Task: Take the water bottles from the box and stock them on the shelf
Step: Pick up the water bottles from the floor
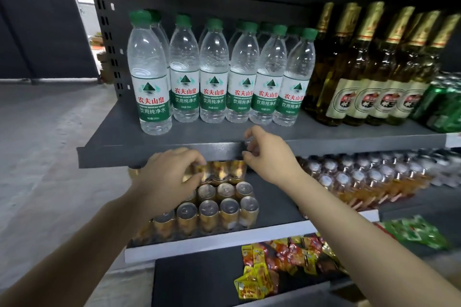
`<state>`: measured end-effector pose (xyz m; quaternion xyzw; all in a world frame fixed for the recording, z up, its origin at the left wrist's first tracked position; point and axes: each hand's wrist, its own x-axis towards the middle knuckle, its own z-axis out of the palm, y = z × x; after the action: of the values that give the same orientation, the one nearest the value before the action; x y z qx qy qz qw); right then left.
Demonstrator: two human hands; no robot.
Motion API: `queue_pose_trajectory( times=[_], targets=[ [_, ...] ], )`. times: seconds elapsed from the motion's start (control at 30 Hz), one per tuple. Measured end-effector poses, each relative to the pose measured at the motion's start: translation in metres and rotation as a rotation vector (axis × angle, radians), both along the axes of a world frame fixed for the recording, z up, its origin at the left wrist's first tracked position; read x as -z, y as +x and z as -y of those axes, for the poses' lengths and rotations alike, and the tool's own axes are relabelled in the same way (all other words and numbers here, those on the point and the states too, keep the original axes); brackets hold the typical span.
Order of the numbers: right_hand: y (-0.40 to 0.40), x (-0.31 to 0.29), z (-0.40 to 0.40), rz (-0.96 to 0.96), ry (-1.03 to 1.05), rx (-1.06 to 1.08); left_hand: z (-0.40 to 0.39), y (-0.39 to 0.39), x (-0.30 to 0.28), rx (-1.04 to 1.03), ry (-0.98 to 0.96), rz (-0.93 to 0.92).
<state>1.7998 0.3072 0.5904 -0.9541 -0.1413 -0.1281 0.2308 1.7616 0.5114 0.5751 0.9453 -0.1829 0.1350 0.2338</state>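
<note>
Fingers of both hands, left (169,172) and right (267,154), hang loosely curled at frame centre, holding nothing. Bottles (219,75) stand upright in rows on the shelf (119,129) above, labels forward, probably for display. No box visible.

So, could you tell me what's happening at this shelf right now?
A person is stocking water bottles, which stand upright in rows on the shelf beside beer bottles. Both hands are empty: the left hand and right hand hang with loosely curled fingers just in front of the shelf edge, touching no bottle. No box is in view.
</note>
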Motion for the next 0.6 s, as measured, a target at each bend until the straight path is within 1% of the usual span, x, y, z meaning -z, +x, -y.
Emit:
queue_pose_trajectory(
  times=[0.3,0.6],
  targets=[
    [-0.067,0.028,0.028,-0.086,0.016,0.152,0.01,-0.037,0.033,0.118,0.103,-0.175],
    [-0.13,0.081,0.072,-0.166,-0.025,0.316,0.044,-0.061,0.076,0.255,0.137,-0.349]
  ],
)
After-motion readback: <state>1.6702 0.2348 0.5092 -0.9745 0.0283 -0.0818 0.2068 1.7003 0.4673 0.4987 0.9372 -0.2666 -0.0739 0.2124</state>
